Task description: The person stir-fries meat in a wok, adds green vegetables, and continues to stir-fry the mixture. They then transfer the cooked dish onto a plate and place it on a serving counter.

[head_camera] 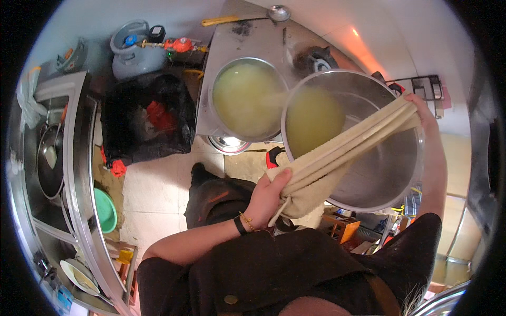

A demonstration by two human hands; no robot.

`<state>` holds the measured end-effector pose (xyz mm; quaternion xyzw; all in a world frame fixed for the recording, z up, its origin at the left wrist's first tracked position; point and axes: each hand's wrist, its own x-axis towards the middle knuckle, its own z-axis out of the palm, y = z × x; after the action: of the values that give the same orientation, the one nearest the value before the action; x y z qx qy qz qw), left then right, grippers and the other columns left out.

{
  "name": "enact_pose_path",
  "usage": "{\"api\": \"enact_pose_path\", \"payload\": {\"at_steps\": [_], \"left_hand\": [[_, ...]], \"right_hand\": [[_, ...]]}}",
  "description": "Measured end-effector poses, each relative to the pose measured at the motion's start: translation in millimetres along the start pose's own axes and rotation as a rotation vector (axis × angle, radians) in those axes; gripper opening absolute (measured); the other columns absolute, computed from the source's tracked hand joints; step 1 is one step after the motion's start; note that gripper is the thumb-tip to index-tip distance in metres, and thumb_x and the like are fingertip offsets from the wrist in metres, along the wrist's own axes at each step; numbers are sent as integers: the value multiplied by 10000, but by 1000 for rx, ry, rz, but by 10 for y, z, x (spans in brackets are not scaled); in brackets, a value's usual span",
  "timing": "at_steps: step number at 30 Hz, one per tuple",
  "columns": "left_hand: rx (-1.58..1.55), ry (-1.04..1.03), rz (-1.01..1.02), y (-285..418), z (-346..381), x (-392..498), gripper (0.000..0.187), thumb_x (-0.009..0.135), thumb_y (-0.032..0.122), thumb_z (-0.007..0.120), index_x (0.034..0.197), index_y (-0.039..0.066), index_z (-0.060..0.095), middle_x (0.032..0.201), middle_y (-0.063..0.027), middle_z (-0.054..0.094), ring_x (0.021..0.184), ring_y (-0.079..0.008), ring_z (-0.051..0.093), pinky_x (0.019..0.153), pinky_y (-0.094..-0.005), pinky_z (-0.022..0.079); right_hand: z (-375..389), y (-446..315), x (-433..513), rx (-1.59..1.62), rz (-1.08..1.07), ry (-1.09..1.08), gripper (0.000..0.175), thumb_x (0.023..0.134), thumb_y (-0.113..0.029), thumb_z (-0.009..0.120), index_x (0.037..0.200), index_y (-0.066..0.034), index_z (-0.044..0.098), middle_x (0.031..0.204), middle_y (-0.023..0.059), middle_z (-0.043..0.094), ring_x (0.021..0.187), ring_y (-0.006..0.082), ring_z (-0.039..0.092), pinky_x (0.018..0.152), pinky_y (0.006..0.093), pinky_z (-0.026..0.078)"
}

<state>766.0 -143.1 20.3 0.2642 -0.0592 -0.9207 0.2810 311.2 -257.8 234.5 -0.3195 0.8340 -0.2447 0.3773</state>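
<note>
Both of my hands grip a large stainless steel stockpot (379, 177) through a folded beige towel (340, 150) stretched across its mouth. My left hand (267, 199) holds the near end of the cloth beside a red and black handle (272, 157). At the far end, my right hand (423, 108) clutches the towel near the other handle (396, 88). The stockpot is tipped to the left, and cloudy yellow liquid (314, 118) has gathered at its lower side. A blurred stream runs over the rim into a second metal pot (219, 128), which is nearly full of similar liquid (249, 98).
The second pot stands on a metal counter (247, 43), with a ladle (278, 14) at its back and a burner (322, 63) beside it. Left are a gas cylinder (134, 55), a bin lined with a black bag (118, 126), a sink (79, 102) and a green basin (106, 211).
</note>
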Motion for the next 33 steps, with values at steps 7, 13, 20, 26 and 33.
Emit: {"api": "enact_pose_path", "payload": {"at_steps": [7, 13, 20, 26, 33], "left_hand": [[309, 45, 261, 141, 428, 305, 371, 945, 263, 555, 1173, -29, 528, 1118, -82, 612, 983, -143, 590, 876, -288, 457], [404, 8, 300, 749, 1113, 945, 426, 936, 267, 540, 1218, -52, 522, 1109, -131, 637, 958, -193, 647, 845, -308, 524], [719, -64, 334, 1611, 1645, 1726, 378, 950, 305, 493, 1161, -1, 558, 1035, -91, 640, 886, -158, 630, 768, -282, 526], [876, 81, 420, 2102, 1556, 2782, 323, 923, 294, 532, 1104, 32, 589, 1008, -77, 644, 867, -156, 629, 740, -275, 515], [934, 82, 389, 2073, 1514, 3260, 364, 935, 332, 512, 1138, 35, 566, 1011, -82, 654, 839, -177, 654, 728, -295, 545]], "right_hand": [[-791, 1099, 458, -46, -148, 106, 573, 817, -467, 532, 1272, -118, 541, 1367, 114, 442, 1278, 239, 374, 1062, 393, 248], [-747, 1237, 759, 410, -175, 114, 511, 810, -395, 608, 1191, -60, 549, 1160, 118, 560, 1063, 227, 533, 915, 366, 412], [-715, 1062, 1194, 676, -327, -51, 301, 872, -278, 577, 1079, -59, 587, 977, 78, 641, 883, 179, 627, 796, 316, 506], [-679, 1191, 1708, 770, -436, -87, 299, 902, -234, 515, 1074, -2, 595, 984, 98, 633, 860, 182, 617, 795, 320, 495], [-534, 1610, 2418, 948, -397, -112, 188, 887, -205, 538, 988, -54, 584, 884, 81, 616, 767, 194, 626, 696, 347, 531]]}}
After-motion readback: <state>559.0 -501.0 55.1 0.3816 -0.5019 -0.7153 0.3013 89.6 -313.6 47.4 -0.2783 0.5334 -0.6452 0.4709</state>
